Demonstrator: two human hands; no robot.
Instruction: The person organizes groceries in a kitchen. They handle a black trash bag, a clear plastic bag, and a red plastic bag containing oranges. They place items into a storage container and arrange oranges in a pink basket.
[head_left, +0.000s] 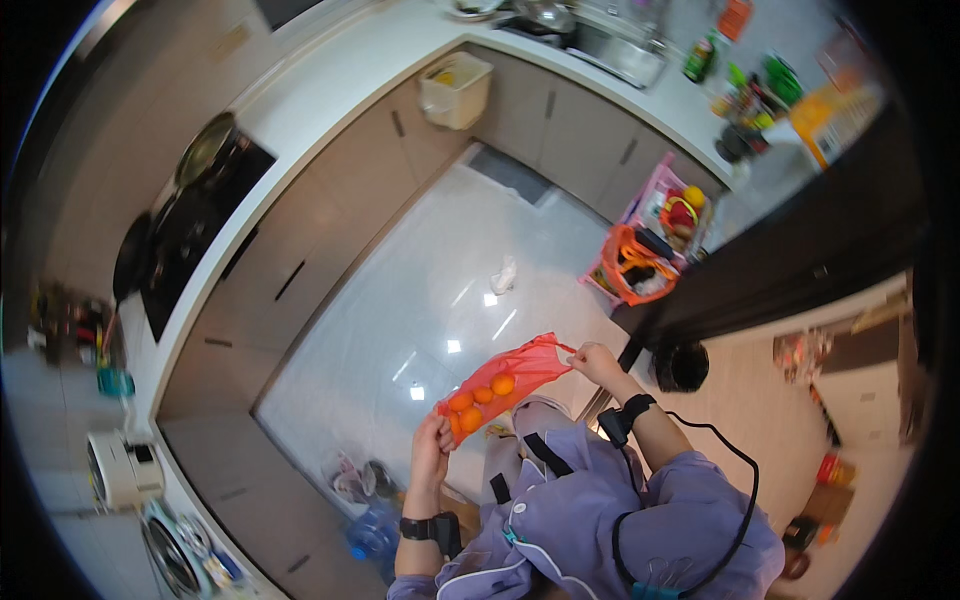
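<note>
A thin red plastic bag (517, 360) is stretched between my two hands above the floor. Several oranges (483, 394) show through it, gathered towards its left end. My left hand (433, 444) grips that end, close beside the lowest oranges. With its fingers pinched, my right hand (598, 365) holds the bag's handle at the upper right corner, and the bag slants upward from left to right. Both wrists wear black straps with small devices.
A pink rack (652, 195) with an orange bag (626, 259) stands by the dark door frame. A black bin (679, 366) sits to the right. On the floor lies a crumpled white scrap (504, 276). A large blue water bottle (375, 532) stands at lower left. White counters (322, 97) run along two sides.
</note>
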